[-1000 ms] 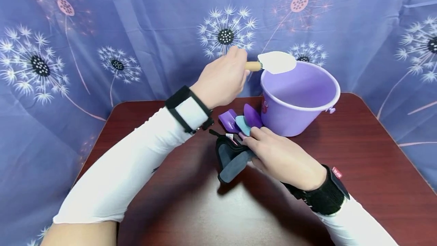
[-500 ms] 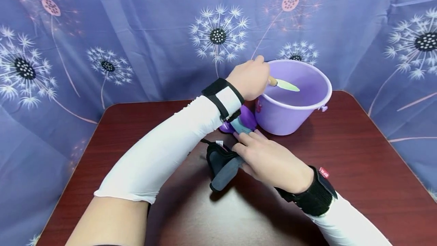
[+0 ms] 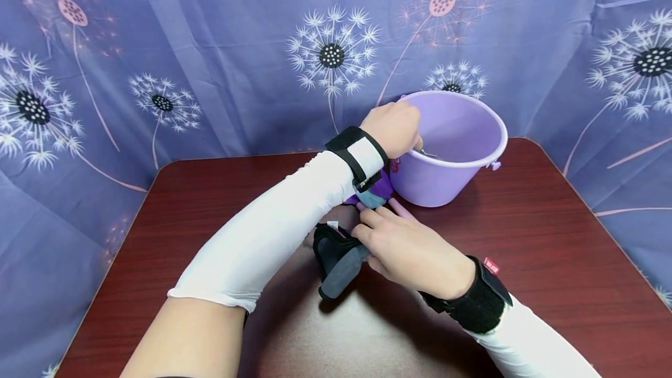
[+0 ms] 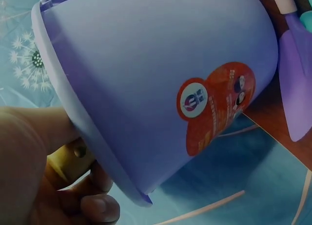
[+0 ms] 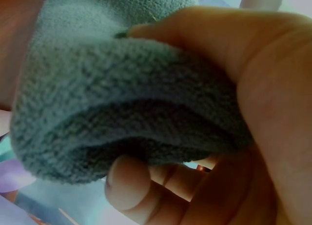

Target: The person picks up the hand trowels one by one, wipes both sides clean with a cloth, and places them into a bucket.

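My left hand point(image 3: 394, 127) grips the wooden handle of a small trowel point(image 3: 430, 155) at the near-left rim of a purple bucket point(image 3: 436, 182). Most of the trowel's blade is hidden inside the bucket. The left wrist view shows the curled fingers around the trowel handle point(image 4: 70, 162), by the bucket rim. Lower down, my right hand point(image 3: 415, 249) pinches a grey-and-black soft fabric item point(image 3: 338, 270) with a white tag. In the right wrist view, thumb and fingers hold this item's fleecy, open edge point(image 5: 126, 83); its exact kind cannot be told.
A purple toy shovel point(image 3: 386, 184) and a teal toy tool point(image 3: 370, 198) lie left of the bucket, partly covered by the left wrist. A pink handle point(image 3: 401, 210) points toward the right hand. The brown table point(image 3: 551, 238) stands against a blue dandelion-print curtain point(image 3: 252, 63).
My left hand has moved right and down, bringing the trowel from above the bucket's left side down into it. The right hand has kept its hold on the fabric item, nearly still.
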`<action>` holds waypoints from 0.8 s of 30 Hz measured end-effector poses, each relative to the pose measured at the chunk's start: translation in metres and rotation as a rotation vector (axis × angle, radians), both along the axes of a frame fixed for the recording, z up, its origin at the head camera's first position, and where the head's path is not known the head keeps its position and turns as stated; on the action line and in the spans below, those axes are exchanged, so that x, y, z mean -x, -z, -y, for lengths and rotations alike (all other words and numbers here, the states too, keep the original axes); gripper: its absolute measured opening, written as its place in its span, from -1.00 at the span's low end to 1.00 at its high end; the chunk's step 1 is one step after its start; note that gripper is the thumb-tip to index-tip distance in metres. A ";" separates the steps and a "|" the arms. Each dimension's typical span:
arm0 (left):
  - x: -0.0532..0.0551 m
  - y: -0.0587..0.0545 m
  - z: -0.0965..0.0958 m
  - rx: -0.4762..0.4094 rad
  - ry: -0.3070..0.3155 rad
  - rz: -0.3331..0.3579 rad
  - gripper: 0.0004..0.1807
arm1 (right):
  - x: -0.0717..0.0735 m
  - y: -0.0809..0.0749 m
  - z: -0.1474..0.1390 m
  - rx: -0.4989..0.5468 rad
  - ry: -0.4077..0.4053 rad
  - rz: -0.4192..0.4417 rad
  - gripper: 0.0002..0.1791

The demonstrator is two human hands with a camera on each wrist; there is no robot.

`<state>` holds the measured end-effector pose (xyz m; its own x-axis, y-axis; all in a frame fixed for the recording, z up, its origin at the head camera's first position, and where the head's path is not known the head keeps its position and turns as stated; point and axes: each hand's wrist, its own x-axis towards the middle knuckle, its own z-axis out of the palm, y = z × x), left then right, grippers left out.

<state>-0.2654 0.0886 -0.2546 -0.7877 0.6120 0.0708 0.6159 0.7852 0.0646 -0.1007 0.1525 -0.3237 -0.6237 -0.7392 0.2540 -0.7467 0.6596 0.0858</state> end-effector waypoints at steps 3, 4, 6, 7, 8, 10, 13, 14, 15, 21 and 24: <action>0.001 0.001 -0.002 0.009 0.001 -0.005 -0.80 | -0.001 0.000 0.000 0.002 0.001 0.002 -0.73; 0.002 0.002 -0.003 0.011 0.003 -0.005 -0.79 | -0.001 0.000 0.000 0.002 0.002 0.003 -0.73; 0.002 0.002 -0.003 0.010 0.009 0.008 -0.76 | -0.002 -0.001 0.000 0.001 0.002 0.004 -0.74; 0.003 0.002 -0.003 0.006 0.010 0.019 -0.75 | -0.002 -0.001 0.001 0.000 0.002 0.003 -0.74; 0.003 0.003 -0.003 0.004 0.012 0.026 -0.74 | -0.002 -0.002 0.001 -0.001 0.002 0.001 -0.74; 0.003 0.003 -0.002 -0.004 0.014 0.033 -0.72 | -0.002 -0.002 0.001 -0.003 0.001 -0.003 -0.74; 0.003 0.002 -0.001 -0.014 0.018 0.043 -0.66 | -0.002 -0.003 0.001 -0.006 -0.001 -0.009 -0.74; 0.002 0.001 -0.001 -0.017 0.020 0.053 -0.64 | -0.002 -0.003 0.001 -0.008 -0.001 -0.011 -0.73; 0.001 0.000 -0.001 -0.019 0.025 0.062 -0.63 | -0.002 -0.004 0.001 -0.009 -0.002 -0.012 -0.73; -0.006 -0.004 0.001 -0.028 0.058 0.121 -0.65 | -0.003 -0.005 -0.001 -0.015 0.000 0.004 -0.71; -0.009 -0.006 0.004 -0.038 0.075 0.138 -0.63 | -0.003 -0.005 -0.002 -0.018 0.002 0.007 -0.70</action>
<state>-0.2564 0.0844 -0.2482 -0.7440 0.6681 -0.0110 0.6556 0.7331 0.1811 -0.0981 0.1540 -0.3189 -0.6271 -0.7422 0.2362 -0.7460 0.6596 0.0920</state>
